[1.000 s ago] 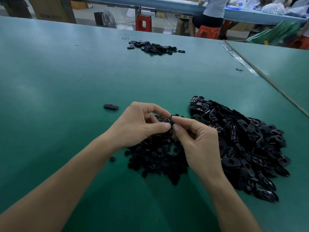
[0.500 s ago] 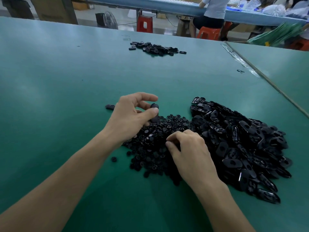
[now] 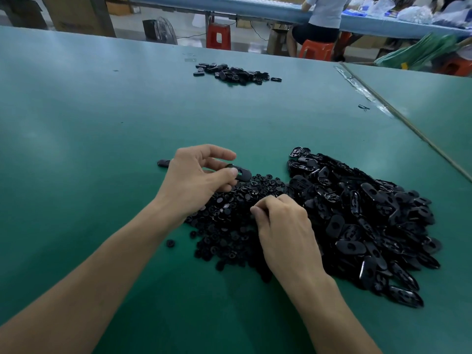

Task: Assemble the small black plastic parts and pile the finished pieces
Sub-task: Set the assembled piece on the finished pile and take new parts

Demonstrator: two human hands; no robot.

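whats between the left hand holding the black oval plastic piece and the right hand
Head view: small round black plastic discs lie between left hand, with its black oval plastic piece, and right hand.

The place is a factory assembly floor. A broad worktable covered in green matting (image 3: 102, 111) carries a loose heap of small black moulded plastic parts (image 3: 362, 215) and a smaller far heap (image 3: 235, 72). Beyond runs a long blue-topped bench (image 3: 255, 8), where a seated worker (image 3: 324, 19) perches on an orange-red plastic stool (image 3: 316, 51), near clear plastic bags (image 3: 419, 14), brown cardboard cartons (image 3: 76, 14) and a floor fan (image 3: 163, 30).
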